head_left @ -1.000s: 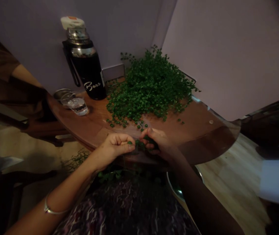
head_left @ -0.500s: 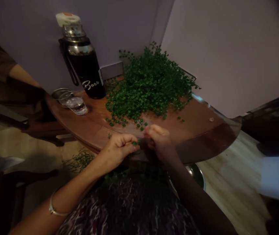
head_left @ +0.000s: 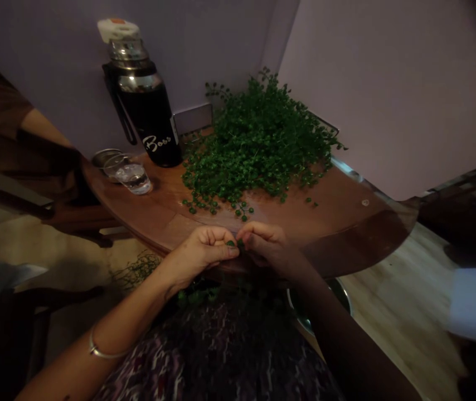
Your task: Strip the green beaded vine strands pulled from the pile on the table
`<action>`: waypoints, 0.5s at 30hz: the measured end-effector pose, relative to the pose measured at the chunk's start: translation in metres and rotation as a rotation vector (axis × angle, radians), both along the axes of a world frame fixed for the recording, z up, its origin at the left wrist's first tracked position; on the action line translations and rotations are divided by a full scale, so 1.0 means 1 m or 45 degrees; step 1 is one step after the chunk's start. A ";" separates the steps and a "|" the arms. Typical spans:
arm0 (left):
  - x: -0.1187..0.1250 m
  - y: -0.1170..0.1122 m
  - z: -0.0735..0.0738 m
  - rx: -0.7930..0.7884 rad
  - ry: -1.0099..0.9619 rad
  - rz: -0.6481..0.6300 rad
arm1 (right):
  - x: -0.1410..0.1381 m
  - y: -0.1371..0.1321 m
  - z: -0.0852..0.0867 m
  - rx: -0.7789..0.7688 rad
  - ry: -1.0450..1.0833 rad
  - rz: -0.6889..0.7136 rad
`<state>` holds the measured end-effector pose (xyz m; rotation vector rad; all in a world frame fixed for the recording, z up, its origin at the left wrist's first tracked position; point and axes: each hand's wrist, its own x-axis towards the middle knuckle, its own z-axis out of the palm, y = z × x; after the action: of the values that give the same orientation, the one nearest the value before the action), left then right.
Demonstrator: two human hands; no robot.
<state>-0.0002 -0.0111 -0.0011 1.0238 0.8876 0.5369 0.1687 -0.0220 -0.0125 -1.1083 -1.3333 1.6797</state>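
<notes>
On the brown table (head_left: 338, 206) sits a heap of greens (head_left: 258, 142). In front, the left hand (head_left: 208, 248) pinches a green bit (head_left: 230, 243); the right hand (head_left: 270, 245) curls beside it, I can't tell holding what.

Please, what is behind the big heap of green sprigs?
Behind the heap of green sprigs, a plain purplish wall rises; a thin metallic rim shows at the heap's left. Whatever the dense heap covers cannot be seen.
</notes>
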 end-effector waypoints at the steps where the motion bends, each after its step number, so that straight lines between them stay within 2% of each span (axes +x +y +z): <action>1: 0.000 0.000 0.000 -0.014 0.008 -0.001 | 0.001 -0.001 0.001 0.089 -0.099 0.002; 4: 0.002 0.000 -0.001 -0.009 0.062 0.014 | 0.003 -0.003 0.005 0.287 -0.299 -0.028; 7: 0.004 0.000 -0.003 0.035 0.109 0.044 | 0.000 -0.006 0.005 0.340 -0.350 -0.125; 12: 0.007 -0.006 -0.002 0.036 0.044 0.112 | -0.005 -0.006 -0.001 0.371 -0.389 -0.412; 15: 0.003 -0.014 0.004 0.090 0.058 0.040 | 0.006 0.003 -0.002 0.245 -0.187 -0.710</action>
<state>0.0030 -0.0246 0.0029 1.0910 0.9319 0.5766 0.1748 -0.0191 -0.0145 -1.3519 -1.1073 1.0610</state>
